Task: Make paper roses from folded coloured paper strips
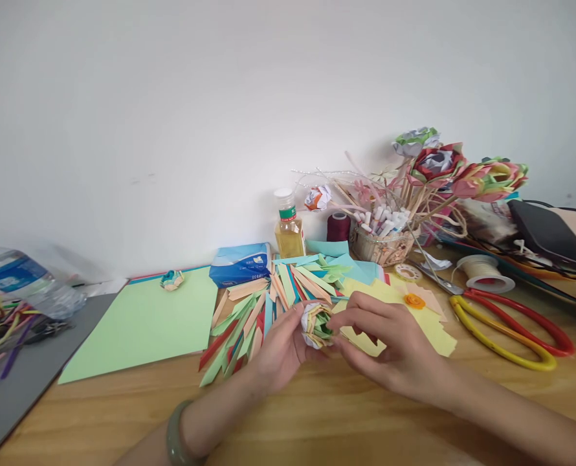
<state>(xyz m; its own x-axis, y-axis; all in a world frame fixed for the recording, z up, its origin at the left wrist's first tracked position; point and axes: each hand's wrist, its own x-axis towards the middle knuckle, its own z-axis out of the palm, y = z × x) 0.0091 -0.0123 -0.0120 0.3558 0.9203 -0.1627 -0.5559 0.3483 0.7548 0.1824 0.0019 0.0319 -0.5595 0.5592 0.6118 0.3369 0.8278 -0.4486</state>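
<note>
Our left grip (284,346) held the folded paper flower (310,327), steadying it gently to spare its folds. Our right grip (392,340) was narrow at its edge; we couldn't tell whether it pinched. The flower sat between both, right of and nearer us than the tissue pack (242,264).

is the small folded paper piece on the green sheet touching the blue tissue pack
No, the folded paper piece sits apart from the tissue pack, with bare green sheet between.

The blue pack (242,265) and green-labelled bottle (289,234) carry lettering too small to read.
</note>
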